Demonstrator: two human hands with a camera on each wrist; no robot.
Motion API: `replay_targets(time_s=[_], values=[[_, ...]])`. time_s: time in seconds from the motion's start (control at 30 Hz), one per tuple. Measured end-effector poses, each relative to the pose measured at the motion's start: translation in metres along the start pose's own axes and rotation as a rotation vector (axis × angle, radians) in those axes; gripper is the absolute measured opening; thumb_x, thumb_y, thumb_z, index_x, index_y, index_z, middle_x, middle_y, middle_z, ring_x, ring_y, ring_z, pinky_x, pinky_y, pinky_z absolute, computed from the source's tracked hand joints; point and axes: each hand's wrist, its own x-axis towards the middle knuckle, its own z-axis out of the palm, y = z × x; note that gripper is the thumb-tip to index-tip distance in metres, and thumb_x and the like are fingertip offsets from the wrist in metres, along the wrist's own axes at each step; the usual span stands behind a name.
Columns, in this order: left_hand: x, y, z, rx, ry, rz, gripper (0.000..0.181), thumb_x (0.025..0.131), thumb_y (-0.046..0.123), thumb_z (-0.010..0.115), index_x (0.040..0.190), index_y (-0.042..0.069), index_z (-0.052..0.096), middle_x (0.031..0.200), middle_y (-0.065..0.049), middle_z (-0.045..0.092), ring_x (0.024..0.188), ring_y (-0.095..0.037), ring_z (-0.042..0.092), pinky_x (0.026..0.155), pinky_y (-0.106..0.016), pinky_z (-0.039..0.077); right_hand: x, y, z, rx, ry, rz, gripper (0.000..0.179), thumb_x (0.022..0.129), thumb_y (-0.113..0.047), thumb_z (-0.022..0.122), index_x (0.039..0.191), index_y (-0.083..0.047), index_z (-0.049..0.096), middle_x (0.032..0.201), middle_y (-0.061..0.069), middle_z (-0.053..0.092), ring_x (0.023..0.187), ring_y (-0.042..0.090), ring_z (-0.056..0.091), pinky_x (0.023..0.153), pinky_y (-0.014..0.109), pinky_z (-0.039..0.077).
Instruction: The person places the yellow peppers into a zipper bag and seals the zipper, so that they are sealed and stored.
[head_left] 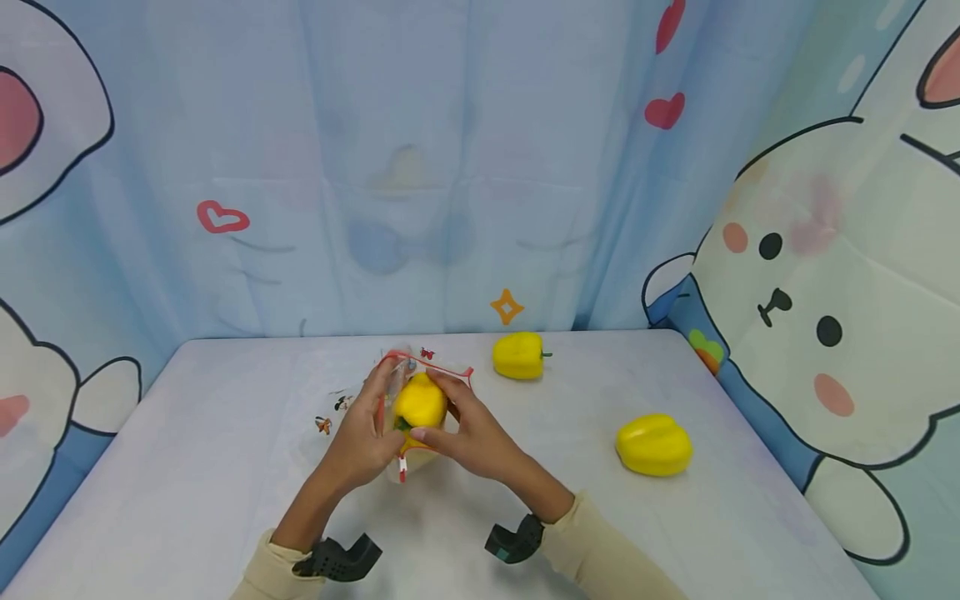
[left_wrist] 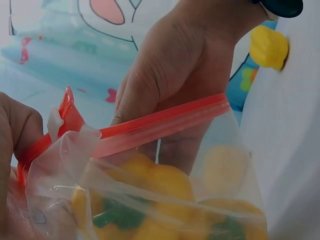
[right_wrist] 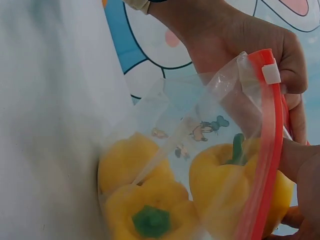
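Note:
A clear zip bag (right_wrist: 170, 107) with a red zip strip (right_wrist: 267, 165) stands open on the table between the hands. My left hand (head_left: 366, 437) pinches the bag's rim on its left side. A yellow bell pepper (head_left: 422, 400) is at the bag's mouth; my right hand (head_left: 480, 433) holds it, fingers reaching inside past the red strip. Lower in the bag lie more yellow peppers, one with a green stem (right_wrist: 151, 221) showing in the right wrist view. The white slider (right_wrist: 271, 73) sits at one end of the strip.
Two loose yellow bell peppers rest on the white table: one (head_left: 517, 356) near the back edge, the other (head_left: 654, 445) to the right. A blue curtain (head_left: 450, 167) with cartoon prints hangs behind the table.

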Motion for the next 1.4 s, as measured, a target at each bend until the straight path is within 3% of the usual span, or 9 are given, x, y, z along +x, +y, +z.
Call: replay_targets(time_s=[0.2,0.33,0.47,0.7,0.87,0.93,1.07,1.3,1.4], values=[[-0.001,0.001,-0.002,0.02,0.004,0.019,0.087,0.078,-0.011,0.06,0.154,0.001,0.019,0.159,-0.014,0.018,0.142,-0.033,0.023,0.106,-0.041,0.034,0.004,-0.004,0.001,-0.029,0.012,0.017,0.077,0.085,-0.021,0.075,0.148,0.001,0.035,0.152,0.011,0.035,0.136,0.024,0.038,0.107,0.04,0.036],[-0.002,0.001,-0.004,0.016,0.005,0.016,0.088,0.077,-0.014,0.058,0.154,0.002,0.019,0.16,-0.013,0.017,0.143,-0.032,0.021,0.1,-0.04,0.042,0.008,-0.007,0.003,-0.072,-0.015,0.042,0.079,0.084,-0.025,0.076,0.148,-0.001,0.036,0.15,0.008,0.038,0.133,0.02,0.041,0.105,0.036,0.038],[-0.002,0.002,-0.006,0.004,0.0,0.006,0.088,0.077,-0.014,0.057,0.154,0.003,0.019,0.16,-0.012,0.017,0.141,-0.033,0.024,0.098,-0.039,0.043,0.012,-0.009,0.004,-0.118,-0.035,0.04,0.079,0.084,-0.025,0.075,0.149,-0.003,0.035,0.149,0.007,0.04,0.132,0.017,0.043,0.104,0.032,0.038],[-0.001,0.003,-0.011,0.006,0.028,0.016,0.088,0.075,-0.013,0.054,0.154,-0.001,0.016,0.159,-0.016,0.015,0.142,-0.034,0.022,0.098,-0.041,0.043,0.01,-0.01,0.003,-0.133,-0.077,0.02,0.082,0.086,-0.028,0.074,0.151,-0.002,0.031,0.153,0.007,0.034,0.137,0.016,0.036,0.108,0.032,0.034],[-0.001,0.001,-0.014,-0.042,0.035,0.008,0.088,0.075,-0.013,0.05,0.154,-0.001,0.014,0.16,-0.015,0.014,0.14,-0.035,0.026,0.074,-0.027,0.055,0.006,-0.017,0.0,-0.151,-0.081,0.037,0.076,0.091,-0.027,0.068,0.152,-0.003,0.029,0.156,0.008,0.03,0.141,0.02,0.03,0.11,0.04,0.031],[-0.001,0.0,-0.015,-0.05,0.033,0.009,0.088,0.075,-0.013,0.05,0.154,0.0,0.013,0.16,-0.015,0.013,0.139,-0.035,0.026,0.056,-0.023,0.051,0.004,-0.019,-0.001,-0.14,-0.079,0.043,0.072,0.093,-0.025,0.066,0.151,-0.003,0.03,0.156,0.009,0.03,0.141,0.022,0.029,0.109,0.042,0.032],[-0.001,0.0,-0.017,-0.051,0.051,0.003,0.087,0.076,-0.014,0.049,0.155,0.001,0.014,0.16,-0.015,0.014,0.14,-0.032,0.023,0.05,-0.022,0.047,0.001,-0.022,-0.004,-0.1,-0.081,0.038,0.066,0.096,-0.023,0.061,0.151,-0.004,0.031,0.155,0.006,0.031,0.141,0.018,0.029,0.108,0.038,0.033],[0.0,-0.002,-0.021,-0.064,0.11,-0.04,0.087,0.077,-0.015,0.05,0.155,0.001,0.013,0.161,-0.013,0.013,0.142,-0.03,0.022,0.081,-0.018,0.051,-0.002,-0.025,-0.013,0.009,-0.034,-0.043,0.054,0.098,-0.018,0.056,0.149,-0.007,0.039,0.151,0.003,0.04,0.137,0.015,0.036,0.106,0.032,0.035],[-0.001,-0.002,-0.022,-0.054,0.133,-0.055,0.086,0.078,-0.014,0.049,0.155,0.0,0.013,0.161,-0.012,0.013,0.14,-0.029,0.024,0.081,-0.017,0.05,-0.003,-0.025,-0.017,0.053,0.0,-0.082,0.048,0.1,-0.016,0.054,0.146,-0.007,0.044,0.146,0.007,0.045,0.133,0.02,0.043,0.103,0.031,0.039]])
